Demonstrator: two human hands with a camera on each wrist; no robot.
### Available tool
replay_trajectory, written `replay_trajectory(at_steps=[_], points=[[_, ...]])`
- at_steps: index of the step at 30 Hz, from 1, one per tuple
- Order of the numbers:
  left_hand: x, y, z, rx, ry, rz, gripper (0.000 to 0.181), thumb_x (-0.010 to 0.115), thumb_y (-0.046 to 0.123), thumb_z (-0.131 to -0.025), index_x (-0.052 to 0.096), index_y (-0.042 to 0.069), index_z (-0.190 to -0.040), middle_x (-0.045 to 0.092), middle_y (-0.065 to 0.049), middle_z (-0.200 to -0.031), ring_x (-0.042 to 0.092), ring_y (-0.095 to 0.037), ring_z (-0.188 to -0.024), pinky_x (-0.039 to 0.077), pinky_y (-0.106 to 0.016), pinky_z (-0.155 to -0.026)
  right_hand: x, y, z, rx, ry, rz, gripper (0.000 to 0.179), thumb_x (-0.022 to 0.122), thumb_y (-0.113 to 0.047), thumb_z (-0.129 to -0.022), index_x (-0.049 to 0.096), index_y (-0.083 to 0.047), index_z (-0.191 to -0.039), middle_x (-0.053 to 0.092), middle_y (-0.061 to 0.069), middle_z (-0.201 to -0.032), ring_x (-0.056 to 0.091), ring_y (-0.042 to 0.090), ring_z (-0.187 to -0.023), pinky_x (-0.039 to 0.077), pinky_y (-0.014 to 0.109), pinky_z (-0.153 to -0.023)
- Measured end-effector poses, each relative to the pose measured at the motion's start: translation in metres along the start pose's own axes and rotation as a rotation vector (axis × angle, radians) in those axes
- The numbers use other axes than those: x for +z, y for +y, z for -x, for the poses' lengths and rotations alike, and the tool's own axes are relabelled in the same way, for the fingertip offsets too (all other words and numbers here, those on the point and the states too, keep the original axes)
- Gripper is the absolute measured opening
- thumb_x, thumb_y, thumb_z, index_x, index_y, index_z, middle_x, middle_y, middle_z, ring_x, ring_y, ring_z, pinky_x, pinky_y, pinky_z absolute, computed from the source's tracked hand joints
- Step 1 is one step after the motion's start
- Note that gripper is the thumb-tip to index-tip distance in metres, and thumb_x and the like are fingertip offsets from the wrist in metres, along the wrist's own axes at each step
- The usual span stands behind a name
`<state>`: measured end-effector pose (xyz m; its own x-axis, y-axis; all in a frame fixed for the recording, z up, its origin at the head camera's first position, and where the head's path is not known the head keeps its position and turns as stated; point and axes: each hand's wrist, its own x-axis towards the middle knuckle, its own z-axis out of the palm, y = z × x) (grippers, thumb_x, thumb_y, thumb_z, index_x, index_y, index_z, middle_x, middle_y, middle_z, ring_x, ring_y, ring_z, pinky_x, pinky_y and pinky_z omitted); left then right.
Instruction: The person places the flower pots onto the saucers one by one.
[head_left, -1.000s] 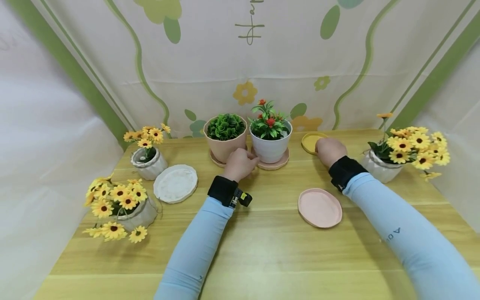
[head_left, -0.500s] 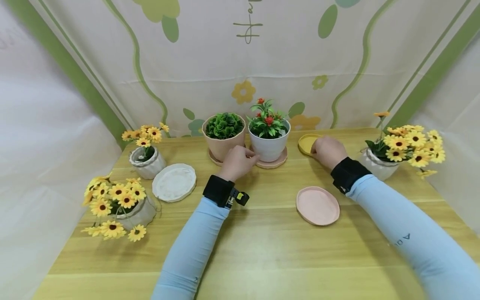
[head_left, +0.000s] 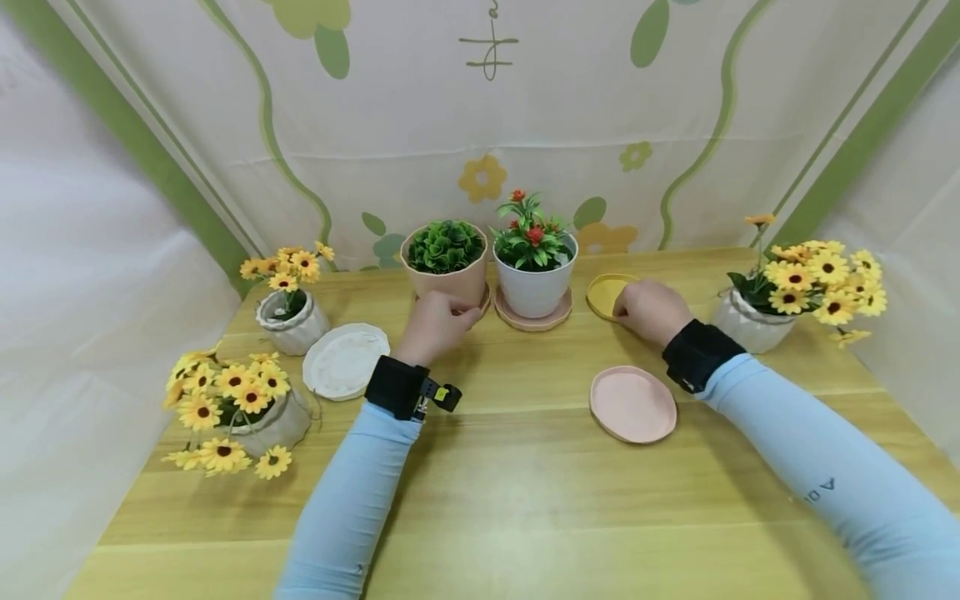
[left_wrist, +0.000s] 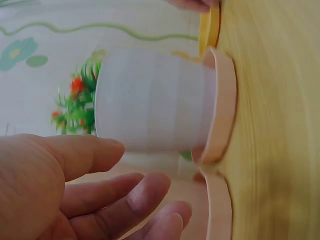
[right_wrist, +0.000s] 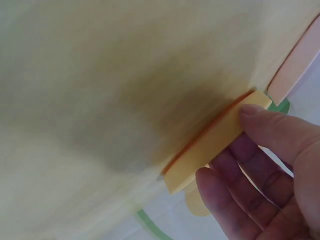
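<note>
My right hand (head_left: 654, 312) pinches the near rim of a yellow saucer (right_wrist: 215, 142), which lies on the table to the right of the white pot. My left hand (left_wrist: 95, 192) holds nothing; its thumb and fingers are apart and loosely bent, in front of the peach pot (head_left: 447, 283) with a leafy green plant. Beside it stands the white pot (head_left: 536, 287) with red flowers, on a pink saucer (left_wrist: 224, 107). The peach pot also stands on a pink saucer (left_wrist: 218, 205), partly hidden by my left hand in the head view.
A loose pink saucer (head_left: 633, 405) lies front right, and a white saucer (head_left: 347, 361) lies left. Pots of yellow daisies stand at far right (head_left: 753, 323), back left (head_left: 294, 327) and front left (head_left: 273, 427). A printed curtain (head_left: 420, 100) hangs behind the table.
My left hand has drawn left, away from the white pot and over to the front of the peach pot. My right hand has slid the yellow saucer a little left, toward the white pot.
</note>
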<state>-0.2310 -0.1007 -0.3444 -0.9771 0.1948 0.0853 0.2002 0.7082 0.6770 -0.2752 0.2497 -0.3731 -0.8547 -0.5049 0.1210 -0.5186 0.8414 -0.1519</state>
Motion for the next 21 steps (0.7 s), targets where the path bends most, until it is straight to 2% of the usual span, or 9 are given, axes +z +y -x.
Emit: replay_trajectory(at_steps=[7, 11, 14, 17, 21], points=[[-0.019, -0.024, 0.007, -0.070, 0.012, -0.018, 0.028, 0.061, 0.025, -0.099, 0.079, 0.003, -0.096, 0.059, -0.004, -0.068, 0.048, -0.021, -0.064, 0.036, -0.032, -0.061, 0.002, -0.005, -0.001, -0.031, -0.038, -0.018, 0.015, 0.071, 0.000, -0.086, 0.077, -0.010, -0.075, 0.069, 0.002, -0.076, 0.058, 0.019, -0.066, 0.052, 0.042, -0.068], [-0.029, -0.032, 0.014, -0.105, 0.015, 0.007, 0.028, 0.061, 0.026, -0.100, 0.076, 0.005, -0.110, 0.070, -0.008, -0.089, 0.052, -0.023, -0.071, 0.038, -0.034, -0.064, 0.001, -0.010, 0.000, -0.037, -0.055, -0.025, 0.013, 0.071, 0.001, -0.086, 0.077, -0.007, -0.078, 0.069, 0.003, -0.077, 0.059, 0.020, -0.067, 0.053, 0.043, -0.070], [-0.037, -0.040, 0.018, -0.130, 0.018, 0.015, 0.031, 0.059, 0.026, -0.101, 0.074, 0.004, -0.116, 0.071, -0.011, -0.101, 0.054, -0.024, -0.073, 0.038, -0.034, -0.065, 0.000, -0.013, 0.000, -0.043, -0.059, -0.025, 0.012, 0.070, 0.003, -0.085, 0.077, -0.005, -0.080, 0.070, 0.005, -0.079, 0.061, 0.022, -0.069, 0.053, 0.043, -0.072], [-0.045, -0.048, 0.023, -0.157, 0.025, 0.020, 0.032, 0.057, 0.026, -0.102, 0.072, 0.004, -0.119, 0.071, -0.013, -0.105, 0.057, -0.025, -0.077, 0.040, -0.035, -0.066, 0.000, -0.013, 0.001, -0.053, -0.062, -0.030, 0.011, 0.069, 0.004, -0.085, 0.077, -0.004, -0.083, 0.072, 0.007, -0.082, 0.064, 0.023, -0.073, 0.054, 0.045, -0.074], [-0.054, -0.059, 0.028, -0.188, 0.026, 0.026, 0.033, 0.055, 0.027, -0.102, 0.070, 0.005, -0.121, 0.070, -0.014, -0.110, 0.063, -0.028, -0.092, 0.048, -0.040, -0.078, 0.001, -0.010, -0.001, -0.061, -0.084, -0.042, 0.009, 0.068, 0.002, -0.086, 0.076, -0.002, -0.089, 0.072, 0.010, -0.087, 0.066, 0.025, -0.077, 0.054, 0.046, -0.076]])
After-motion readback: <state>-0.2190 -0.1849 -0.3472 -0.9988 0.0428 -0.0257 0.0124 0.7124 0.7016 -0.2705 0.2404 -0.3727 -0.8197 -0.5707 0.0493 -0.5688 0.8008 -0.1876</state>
